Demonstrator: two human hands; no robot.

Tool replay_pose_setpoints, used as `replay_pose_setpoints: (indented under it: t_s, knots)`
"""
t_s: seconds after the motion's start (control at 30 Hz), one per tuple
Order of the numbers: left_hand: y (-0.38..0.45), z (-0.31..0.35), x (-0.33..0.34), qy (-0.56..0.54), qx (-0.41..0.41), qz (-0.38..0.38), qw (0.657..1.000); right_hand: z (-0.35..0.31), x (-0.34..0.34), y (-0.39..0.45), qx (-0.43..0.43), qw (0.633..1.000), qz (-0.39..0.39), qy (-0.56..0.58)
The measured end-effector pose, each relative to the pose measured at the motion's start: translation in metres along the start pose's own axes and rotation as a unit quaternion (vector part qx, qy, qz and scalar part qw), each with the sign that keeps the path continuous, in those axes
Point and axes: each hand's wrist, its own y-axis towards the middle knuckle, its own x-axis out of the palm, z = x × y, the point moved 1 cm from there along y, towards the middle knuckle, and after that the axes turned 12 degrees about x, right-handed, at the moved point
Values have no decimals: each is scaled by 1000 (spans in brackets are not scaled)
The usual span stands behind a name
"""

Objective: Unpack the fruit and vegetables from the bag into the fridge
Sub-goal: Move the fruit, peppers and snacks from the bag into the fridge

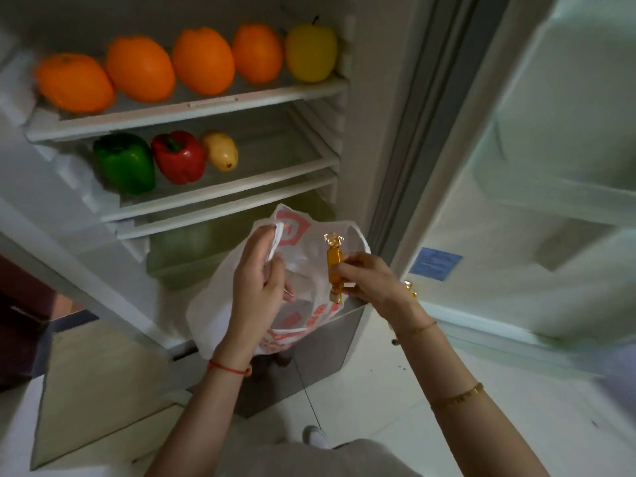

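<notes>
White plastic bag (220, 304) with red print, mouth open, below fridge (192, 111) shelves. Four oranges (203, 60), yellow apple (310, 51) on top shelf; green pepper (125, 163), red pepper (179, 156), mango (220, 150) below.

Fridge (347, 139) interior white. Above the green pepper (124, 163): four orange fruits (203, 60), one yellow (310, 51). Beside it: red pepper (178, 156). Bag (309, 242) white, red print. Wrapper (334, 266) gold.

Red string bracelet (230, 368); gold bracelets (457, 396) opposite
</notes>
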Motion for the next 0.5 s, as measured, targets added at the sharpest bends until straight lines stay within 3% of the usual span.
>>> replay_pose_setpoints:
  t_s: [0.17, 0.33, 0.5]
  knots:
    - [2, 3, 21, 19, 22, -16, 999, 18, -53, -31, -16, 995, 91, 30]
    - [3, -1, 31, 34, 2, -25, 999, 52, -112, -22, 34, 974, 225, -1]
    - [2, -2, 32, 40, 8, -23, 999, 79, -137, 22, 105, 958, 259, -62]
